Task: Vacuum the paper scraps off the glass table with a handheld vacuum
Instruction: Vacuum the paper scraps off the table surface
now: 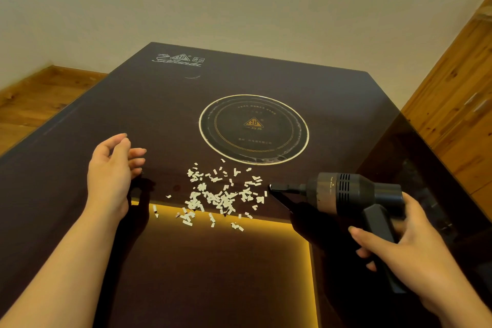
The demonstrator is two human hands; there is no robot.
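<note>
While the right hand (399, 242) holds the vacuum (354, 194) by its handle, fingers curled round it, the narrow nozzle (282, 188) points straight at the scraps (218, 194). This is the relation that matters for the next move, I think. The long axis of the vacuum runs level and nearly sideways across the counter (159, 114), from the handle toward the scraps, so the pile lies directly ahead of the nozzle tip, on its left. The tip is just beside the nearest pieces at the right edge of the pile; whether it already touches one I cannot tell.

The scraps are small white bits, spread loosely on the dark glass. Taking the ring (253, 129) printed in the glass as landmark, the pile sits just in front of it, on the person's side, and a little to the left of its centre. Some loose pieces lie still nearer the person, over a yellow glow under the glass.

The left hand (114, 173) is on the far side of the pile from the vacuum, to the left of the ring, fingers relaxed and holding nothing. The right hand is clearly the nearer one for the work. In my judgement a simple push along the nozzle's own line would carry it through the pile.
</note>
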